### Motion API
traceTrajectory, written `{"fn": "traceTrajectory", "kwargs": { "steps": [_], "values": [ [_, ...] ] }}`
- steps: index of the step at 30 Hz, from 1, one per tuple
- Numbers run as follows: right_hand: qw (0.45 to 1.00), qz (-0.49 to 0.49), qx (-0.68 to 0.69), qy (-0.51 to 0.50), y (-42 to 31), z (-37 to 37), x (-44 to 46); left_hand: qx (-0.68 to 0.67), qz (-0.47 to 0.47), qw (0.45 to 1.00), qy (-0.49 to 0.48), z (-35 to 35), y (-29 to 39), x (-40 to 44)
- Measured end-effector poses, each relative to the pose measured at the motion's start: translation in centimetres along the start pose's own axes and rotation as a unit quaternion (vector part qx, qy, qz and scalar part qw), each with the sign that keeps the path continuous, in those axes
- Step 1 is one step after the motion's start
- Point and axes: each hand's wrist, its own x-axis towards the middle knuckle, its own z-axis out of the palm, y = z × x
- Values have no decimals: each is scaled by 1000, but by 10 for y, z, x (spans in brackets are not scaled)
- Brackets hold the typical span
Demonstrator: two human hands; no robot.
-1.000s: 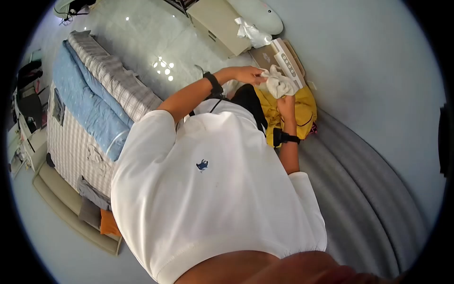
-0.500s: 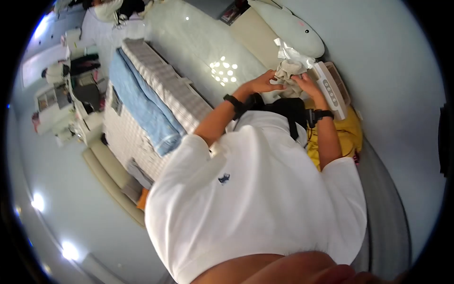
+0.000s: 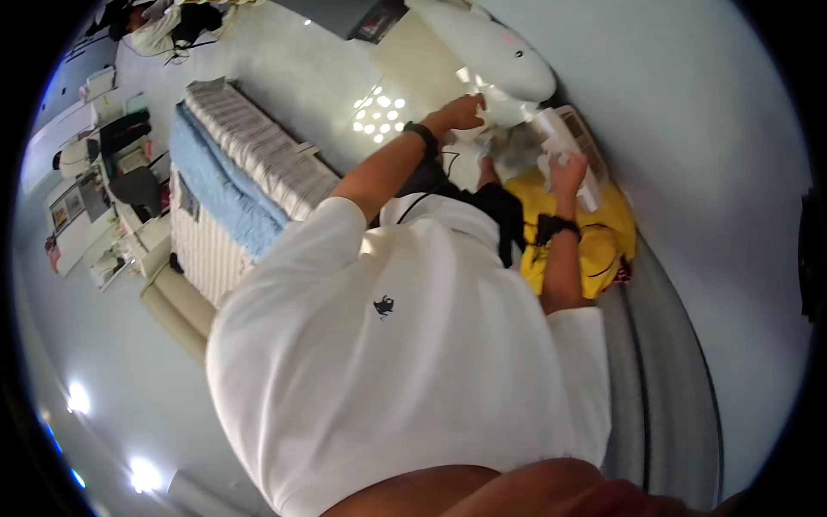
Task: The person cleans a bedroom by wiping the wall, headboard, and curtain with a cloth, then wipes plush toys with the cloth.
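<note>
My left hand (image 3: 463,114) is at the upper middle with its fingers curled, beside a blurred whitish patch; what it holds, if anything, cannot be made out. Lower and to the right, my right hand (image 3: 566,172) is closed on a small white cloth-like item (image 3: 545,165), in front of a long white panel (image 3: 558,131). Between the hands lies a blurred grey-beige cloth (image 3: 515,148). A bare lower leg or foot (image 3: 488,172) shows below it. Under my right hand and wrist is a yellow bundle (image 3: 605,246).
A white plush toy (image 3: 495,52) and a beige cabinet (image 3: 416,59) are at the top. A bed with a blue quilt (image 3: 220,185) stands to the left, a grey ridged surface (image 3: 672,370) to the right. Another person (image 3: 155,30) is at the far upper left.
My hands were together on the cloth; now they are apart, the left farther up and left, the right lower by the white panel. The view has shifted too.
</note>
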Motion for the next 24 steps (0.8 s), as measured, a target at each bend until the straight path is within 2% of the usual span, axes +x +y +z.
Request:
{"fn": "traceTrajectory", "kwargs": {
  "steps": [2, 3, 4, 5, 7, 8, 9, 10, 11, 12, 13, 15, 16, 17, 19, 21, 23, 24],
  "values": [
    [994, 88, -19, 66, 31, 3, -31, 41, -15, 999, 4, -19, -11, 28],
    [993, 86, -27, 79, 36, 1, -49, 63, -33, 997, -5, -25, -13, 38],
    [986, 152, 22, 69, 62, 11, -66, 91, -69, 993, 7, -28, -17, 48],
    [981, 181, 22, 70, 65, 10, -84, 75, -79, 994, 12, -13, -54, 76],
    [968, 245, 25, 46, 74, 11, -128, 172, -82, 982, -11, -17, -56, 97],
    [982, 169, -33, 73, 94, 23, -153, 90, -132, 984, -81, -20, -56, 117],
    [963, 243, 43, 109, 97, 34, -173, 85, -122, 986, -70, -26, -45, 132],
    [937, 336, 93, 8, 66, 6, -173, -63, -246, 962, -104, -26, -31, 135],
    [969, 240, 59, 30, 106, 33, -203, -146, -306, 932, -126, -26, -23, 129],
    [944, 313, 97, -32, 97, 28, -210, -219, -369, 892, -140, -24, -16, 124],
    [944, 314, 92, -42, 91, 27, -213, -314, -290, 899, -95, -19, -16, 118],
    [952, 259, 135, -91, 75, 23, -219, -409, -219, 885, -47, -5, -19, 111],
    [942, 282, 151, -99, 67, 20, -215, -420, -289, 860, -20, 3, -16, 111],
    [949, 259, 151, -95, 79, 27, -218, -433, -355, 828, 10, 12, -13, 109],
    [948, 267, 121, -125, 57, 12, -190, -460, -349, 817, 7, 23, -15, 105],
    [956, 231, 143, -111, 49, 2, -163, -487, -425, 762, 31, 19, 4, 103],
    [972, 135, 151, -121, 50, -11, -143, -513, -409, 753, 48, 20, 7, 110],
    [974, 127, 131, -138, 45, -22, -130, -517, -397, 758, 29, 20, 1, 124]
  ]
}}
